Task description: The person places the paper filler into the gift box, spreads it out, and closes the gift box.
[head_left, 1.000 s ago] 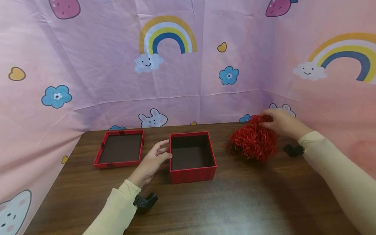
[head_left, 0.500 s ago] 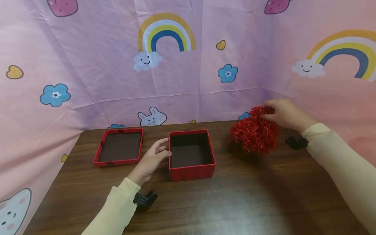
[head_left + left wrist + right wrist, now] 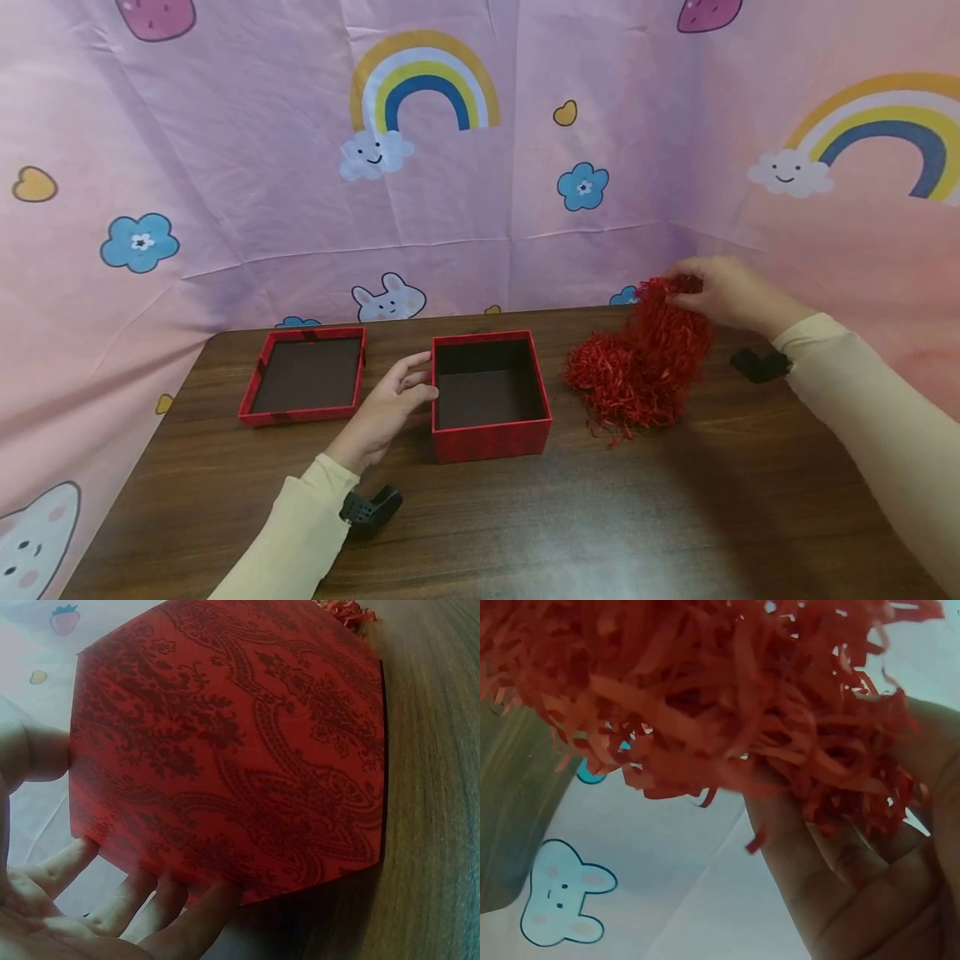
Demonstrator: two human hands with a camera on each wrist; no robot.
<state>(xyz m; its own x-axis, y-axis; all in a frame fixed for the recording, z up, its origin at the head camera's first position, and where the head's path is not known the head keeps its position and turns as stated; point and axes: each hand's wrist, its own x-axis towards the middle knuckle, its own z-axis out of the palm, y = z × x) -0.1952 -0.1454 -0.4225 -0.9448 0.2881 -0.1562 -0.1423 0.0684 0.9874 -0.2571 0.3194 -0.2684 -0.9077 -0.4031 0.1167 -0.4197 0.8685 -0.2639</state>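
Observation:
An open red box (image 3: 491, 443) with a dark inside stands on the table. My left hand (image 3: 386, 408) holds it at the left wall. In the left wrist view, the fingers (image 3: 187, 922) touch the red paisley wall (image 3: 225, 750) and the thumb reaches the rim. Right of the box, my right hand (image 3: 723, 292) pinches the upper end of a bundle of red shredded paper (image 3: 637, 367). Its lower part sags toward the table in a loose heap. In the right wrist view, the shreds (image 3: 705, 697) cover part of the fingers (image 3: 795, 877).
A shallow red lid (image 3: 303, 415) lies left of the box with its dark inside up. A patterned cloth (image 3: 517, 167) hangs behind the brown wooden table (image 3: 510, 525). Black wrist devices (image 3: 371, 506) show below both sleeves.
My right hand has risen slightly with the shredded paper. The bundle first hung together, and now its lower part has spread left and down. My left hand and the box stay put.

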